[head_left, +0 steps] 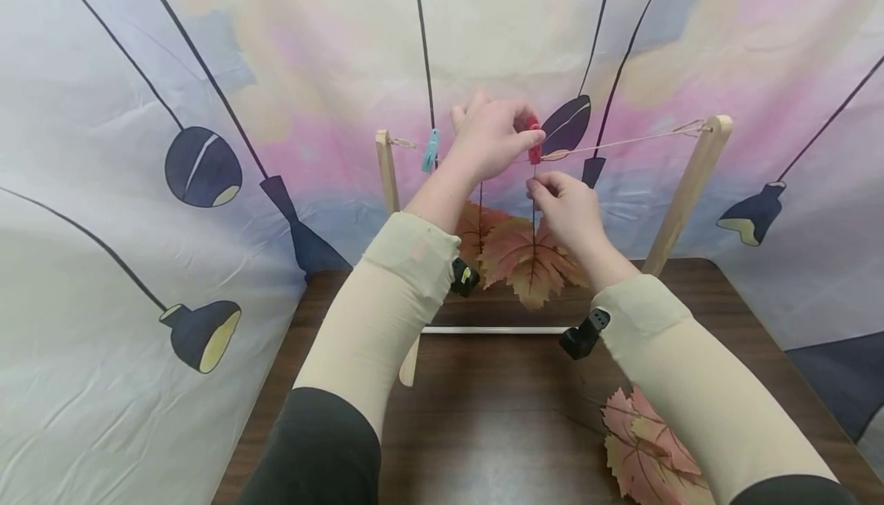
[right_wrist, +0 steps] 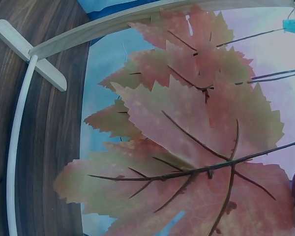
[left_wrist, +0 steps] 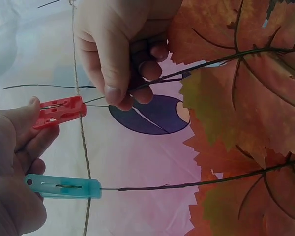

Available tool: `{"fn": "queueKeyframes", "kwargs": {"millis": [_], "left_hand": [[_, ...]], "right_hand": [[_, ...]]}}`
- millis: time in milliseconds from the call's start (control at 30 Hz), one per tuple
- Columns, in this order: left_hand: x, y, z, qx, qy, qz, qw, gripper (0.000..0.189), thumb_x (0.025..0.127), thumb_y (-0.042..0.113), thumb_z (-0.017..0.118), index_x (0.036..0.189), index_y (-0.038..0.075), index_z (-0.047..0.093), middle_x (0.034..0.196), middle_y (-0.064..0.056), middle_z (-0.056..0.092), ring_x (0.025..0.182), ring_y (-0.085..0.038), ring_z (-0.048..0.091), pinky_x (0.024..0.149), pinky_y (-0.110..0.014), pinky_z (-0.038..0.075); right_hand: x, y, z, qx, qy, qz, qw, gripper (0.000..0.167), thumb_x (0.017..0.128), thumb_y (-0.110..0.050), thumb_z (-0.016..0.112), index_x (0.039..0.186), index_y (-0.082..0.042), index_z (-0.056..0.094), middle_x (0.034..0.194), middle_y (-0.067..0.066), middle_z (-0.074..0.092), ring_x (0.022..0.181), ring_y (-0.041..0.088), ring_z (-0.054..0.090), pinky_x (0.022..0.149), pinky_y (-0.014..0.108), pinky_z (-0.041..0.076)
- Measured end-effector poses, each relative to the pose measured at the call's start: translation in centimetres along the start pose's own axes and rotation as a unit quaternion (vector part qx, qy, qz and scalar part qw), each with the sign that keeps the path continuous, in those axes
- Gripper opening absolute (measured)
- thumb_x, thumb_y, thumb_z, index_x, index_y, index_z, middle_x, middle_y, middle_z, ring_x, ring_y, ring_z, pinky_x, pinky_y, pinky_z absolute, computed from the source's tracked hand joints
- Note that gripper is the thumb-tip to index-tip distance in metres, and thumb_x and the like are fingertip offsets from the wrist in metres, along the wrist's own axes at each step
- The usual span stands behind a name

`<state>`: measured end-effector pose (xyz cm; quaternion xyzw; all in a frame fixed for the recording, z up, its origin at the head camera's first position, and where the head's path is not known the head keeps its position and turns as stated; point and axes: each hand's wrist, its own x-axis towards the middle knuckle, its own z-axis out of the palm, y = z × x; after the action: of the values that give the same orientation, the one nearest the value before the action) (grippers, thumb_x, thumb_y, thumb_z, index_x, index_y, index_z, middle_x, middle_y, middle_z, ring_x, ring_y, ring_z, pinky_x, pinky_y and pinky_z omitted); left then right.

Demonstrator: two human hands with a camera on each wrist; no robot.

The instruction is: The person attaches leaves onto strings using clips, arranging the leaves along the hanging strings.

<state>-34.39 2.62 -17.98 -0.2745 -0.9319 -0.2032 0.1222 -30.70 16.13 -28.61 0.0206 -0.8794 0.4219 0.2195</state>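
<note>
Red clip [head_left: 535, 155] pinched in my left hand [head_left: 492, 133] at string [head_left: 621, 143], right of teal clip [head_left: 430, 150]. Right hand [head_left: 566, 206] pinching stem [head_left: 534, 219] just below, probably so leaf [head_left: 532, 271] hangs steady, tbh.

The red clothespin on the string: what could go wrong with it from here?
The thin stem pinched by the right hand appears to meet the red clothespin only near its tip, so it might slip out once released. The left hand holds the red clothespin at the string; a tug there could shake the teal clothespin clipped to the same string. The leaves overlap, so moving one might snag another.
</note>
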Motion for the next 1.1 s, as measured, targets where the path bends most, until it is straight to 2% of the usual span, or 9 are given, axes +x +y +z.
{"fn": "queueKeyframes", "kwargs": {"millis": [433,667,833,1100], "left_hand": [[-0.3,-0.2,0.33,0.003,0.0,0.004,1.0,0.02,0.092,0.043,0.056,0.104,0.03,0.065,0.093,0.023,0.063,0.11,-0.011,0.035,0.091,-0.038,0.017],[-0.21,0.1,0.16,0.034,-0.008,0.01,0.9994,0.02,0.093,0.043,0.054,0.104,0.029,0.065,0.097,0.022,0.063,0.107,-0.012,0.036,0.091,-0.04,0.018],[-0.23,0.25,0.33,0.053,-0.019,0.015,0.9983,0.019,0.093,0.044,0.054,0.103,0.03,0.064,0.095,0.022,0.063,0.106,-0.012,0.036,0.09,-0.039,0.018],[-0.37,0.17,0.34,0.046,-0.019,0.011,0.9987,0.019,0.093,0.043,0.054,0.102,0.029,0.063,0.094,0.022,0.063,0.106,-0.012,0.037,0.091,-0.041,0.018]], "right_hand": [[0.03,-0.15,0.3,0.001,0.001,-0.007,1.0,0.028,0.095,-0.033,0.053,0.106,-0.011,0.068,0.089,0.008,0.068,0.084,0.021,0.061,0.079,0.04,0.045],[0.18,-0.22,0.19,-0.013,-0.003,-0.013,0.9998,0.029,0.095,-0.034,0.052,0.107,-0.012,0.067,0.089,0.008,0.067,0.085,0.021,0.061,0.078,0.04,0.044],[0.04,-0.03,0.27,-0.013,0.0,-0.016,0.9998,0.028,0.096,-0.031,0.051,0.107,-0.01,0.066,0.09,0.008,0.068,0.085,0.022,0.063,0.072,0.037,0.044],[0.04,-0.01,0.39,-0.016,0.006,-0.031,0.9994,0.026,0.096,-0.027,0.051,0.102,-0.008,0.067,0.084,0.008,0.068,0.08,0.021,0.065,0.07,0.034,0.043]]}}
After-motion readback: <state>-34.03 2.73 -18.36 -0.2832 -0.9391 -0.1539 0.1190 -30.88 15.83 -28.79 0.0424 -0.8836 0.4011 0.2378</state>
